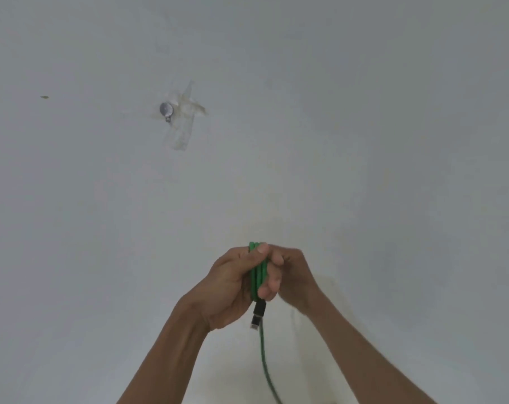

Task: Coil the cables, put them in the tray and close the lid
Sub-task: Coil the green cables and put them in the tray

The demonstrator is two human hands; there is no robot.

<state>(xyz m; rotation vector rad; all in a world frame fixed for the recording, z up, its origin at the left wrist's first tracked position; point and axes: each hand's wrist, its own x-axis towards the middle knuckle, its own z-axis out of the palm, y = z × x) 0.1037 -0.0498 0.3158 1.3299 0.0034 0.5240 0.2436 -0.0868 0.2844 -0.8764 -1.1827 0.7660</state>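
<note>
Plain pale wall [364, 112]; taped metal fixture [166, 109].

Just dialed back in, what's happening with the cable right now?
A person is coiling a green cable with both hands, held up in front of a plain white surface. The left hand grips a bundle of loops, and the right hand is curled against the same bundle. A black connector hangs below the loops, and one loose strand trails down out of view, so coiling is not finished. No tray or lid is in view.
</note>
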